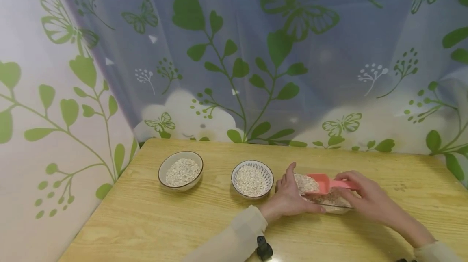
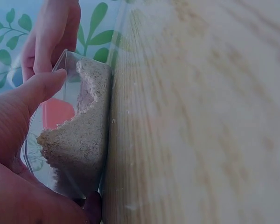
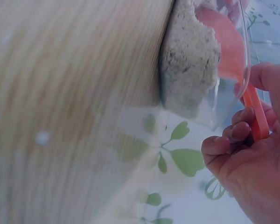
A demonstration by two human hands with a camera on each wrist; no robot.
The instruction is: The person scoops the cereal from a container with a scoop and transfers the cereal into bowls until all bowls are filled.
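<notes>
A clear container (image 1: 338, 210) of oat flakes (image 3: 189, 60) stands on the table at the right. My left hand (image 1: 289, 199) grips its left end, the thumb along the near rim and the fingers round the far side. My right hand (image 1: 370, 198) holds a pink scoop (image 1: 321, 183) by its handle from the right. The scoop's bowl lies tilted inside the container, heaped with flakes at its left end. Through the clear wall in the left wrist view, the oats (image 2: 86, 135) show a hollow beside the scoop.
Left of the container stands a small patterned bowl (image 1: 270, 187) with oat flakes in it, close to my left hand. A larger cream bowl (image 1: 166, 182) with oats sits farther left. The wooden table (image 1: 146, 221) meets a leaf-print curtain (image 1: 226, 124) at its back edge.
</notes>
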